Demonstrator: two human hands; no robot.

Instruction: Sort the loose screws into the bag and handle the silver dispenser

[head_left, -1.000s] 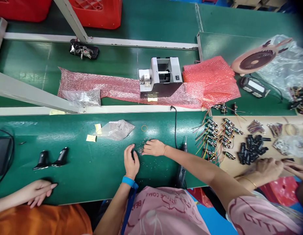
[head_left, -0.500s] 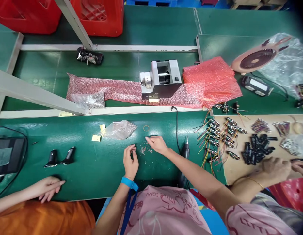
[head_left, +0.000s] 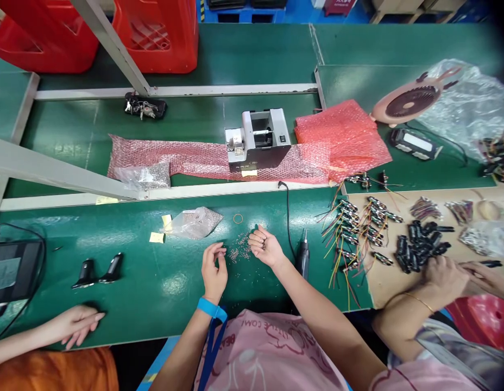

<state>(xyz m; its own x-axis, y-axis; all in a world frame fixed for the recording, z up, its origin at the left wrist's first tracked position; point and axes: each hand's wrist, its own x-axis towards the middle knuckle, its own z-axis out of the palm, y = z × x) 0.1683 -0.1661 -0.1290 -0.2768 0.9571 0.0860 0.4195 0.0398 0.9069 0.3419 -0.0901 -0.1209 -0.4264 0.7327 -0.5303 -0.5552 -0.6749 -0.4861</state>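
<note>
Small-parts handling at a green-topped workbench (head_left: pixel 154 296), seen from above. Tiny, silvery, screw-like metal pieces (head_left: pixel 239 251) lie loose on the bench between the two hands, a denser patch at the centre and a few strays scattered nearer the person's body. A translucent plastic bag (head_left: pixel 190 224), lying on its side beyond the left hand, holds many more; by the look of it, only a modest share is out of the bag, and the loose share is neither gathered into one heap nor put into a container. Whether the box-shaped grey-and-black machine (head_left: pixel 268 141) farther back contains any pieces cannot be told at this scale. The black pen-shaped electric screwdriver (head_left: pixel 303 258) lies unheld to the right. Pose: the left hand (head_left: pixel 214 274), wearing a bright blue wristband (head_left: pixel 210 308), stands just beside the loose pieces, its fingers gently curved and its thumb apart from them, with nothing visible in the gap. The right hand (head_left: pixel 266 248) is at the opposite edge of the patch, its forearm reaching in obliquely from the lower right, palm turned upward and fingers curled narrowly inward; dark specks show near the fingertips, but whether pieces are held there cannot be told.
</note>
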